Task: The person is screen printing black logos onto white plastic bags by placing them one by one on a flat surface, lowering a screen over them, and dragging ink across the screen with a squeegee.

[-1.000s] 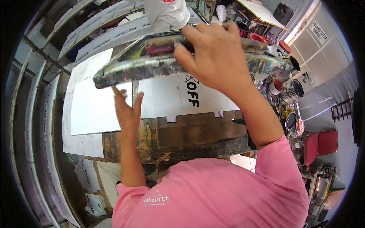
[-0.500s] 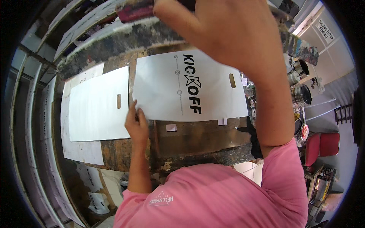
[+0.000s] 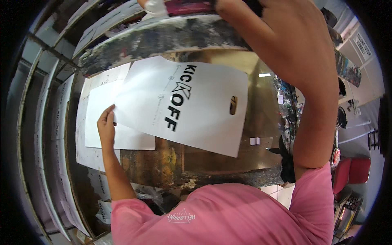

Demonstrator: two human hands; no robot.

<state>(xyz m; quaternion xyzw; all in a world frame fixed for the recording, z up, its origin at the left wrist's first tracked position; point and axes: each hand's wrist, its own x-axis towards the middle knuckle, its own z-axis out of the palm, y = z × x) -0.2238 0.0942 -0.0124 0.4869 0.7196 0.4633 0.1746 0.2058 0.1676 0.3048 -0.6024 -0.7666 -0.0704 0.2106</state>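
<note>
My left hand [image 3: 107, 127] is closed in a pinch on the left edge of a white printed bag [image 3: 208, 110] with black lettering and a cut-out handle slot. The bag hangs aslant over the worktable, its left part overlapping a stack of plain white bags [image 3: 97, 122]. My right hand [image 3: 290, 45] is raised at the upper right, close to the camera, beside a paint-stained beam [image 3: 163, 38]. Its thumb points left; the other fingers are hidden or out of view, so I cannot tell what they grip.
Below the bag is a shiny brown plate [image 3: 228, 167] with a small pale tab [image 3: 255, 141]. A black cloth [image 3: 287, 163] hangs at its right edge. Shelves [image 3: 61, 155] with printed bags stand left. A red chair [image 3: 353, 173] is at the right.
The printed bag has come off the plate, shifting left and turning askew, with my left hand moving left along with it. My right hand has moved right in the picture.
</note>
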